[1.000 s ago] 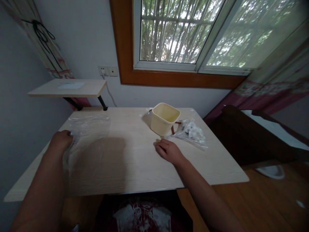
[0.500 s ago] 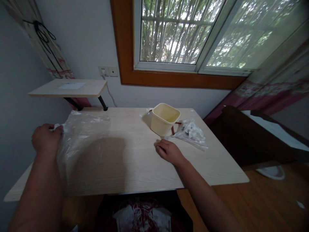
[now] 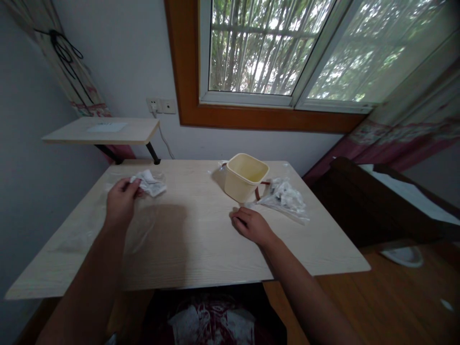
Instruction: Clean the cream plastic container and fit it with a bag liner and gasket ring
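Note:
My left hand (image 3: 121, 201) is over the back left of the table, shut on a crumpled wad of white and clear plastic (image 3: 149, 184). Thin clear film (image 3: 142, 235) seems to trail below it across the tabletop. My right hand (image 3: 251, 226) rests on the light wood-grain table (image 3: 201, 254), holding nothing. Just beyond its fingers stand a cream square plastic tub (image 3: 246, 176) and a clear bag of white and dark bits (image 3: 283, 197). A brown strap (image 3: 261, 182) runs between the tub and bag.
A small wall-mounted shelf (image 3: 100, 131) with a white sheet on it sits beyond the table's back left corner, below a wall socket (image 3: 160, 106). A dark wooden bed frame (image 3: 359, 201) stands to the right. The table's front edge drops to a wooden floor.
My left hand has moved right and toward the back of the table, and the spread plastic sheet is now gathered into a wad in it. My right hand has not moved.

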`<state>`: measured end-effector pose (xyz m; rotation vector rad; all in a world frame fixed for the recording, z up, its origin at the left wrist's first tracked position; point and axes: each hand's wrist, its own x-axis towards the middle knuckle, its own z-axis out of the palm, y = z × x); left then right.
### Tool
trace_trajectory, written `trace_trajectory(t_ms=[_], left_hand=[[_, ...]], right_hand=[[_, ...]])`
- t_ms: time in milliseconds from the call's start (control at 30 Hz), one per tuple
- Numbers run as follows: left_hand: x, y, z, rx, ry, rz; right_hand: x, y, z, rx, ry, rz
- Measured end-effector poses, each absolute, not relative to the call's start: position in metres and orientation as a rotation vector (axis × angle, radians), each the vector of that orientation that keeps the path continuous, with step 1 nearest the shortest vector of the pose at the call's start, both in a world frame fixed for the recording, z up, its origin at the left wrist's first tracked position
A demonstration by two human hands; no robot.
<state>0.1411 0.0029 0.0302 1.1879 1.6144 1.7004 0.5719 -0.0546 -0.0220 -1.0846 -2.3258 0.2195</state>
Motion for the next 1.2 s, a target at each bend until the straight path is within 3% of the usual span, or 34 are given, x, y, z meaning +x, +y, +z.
trace_trajectory(t_ms=[400,800,1067,1200], left_hand=[[0.290,-0.012,-0.005,1.245,1.184,1.082],[0.304,-0.012,-0.019,1.384,1.254,1.074],[0.296,-0.019,-0.005,1.254,1.045,0.901],[0.294,-0.018,-0.004,1.187,1.045,0.903]], right_hand=[[0.558,-0.060,-0.012,-1.017,-2.200,0.478],[0.499,-0.030,-0.021,-1.284,-1.742,1.005],[0.499,-0.016,-0.039,-1.060,-1.397,1.373],[0.503,-0.020,-0.034,-1.050,-1.401,1.393]])
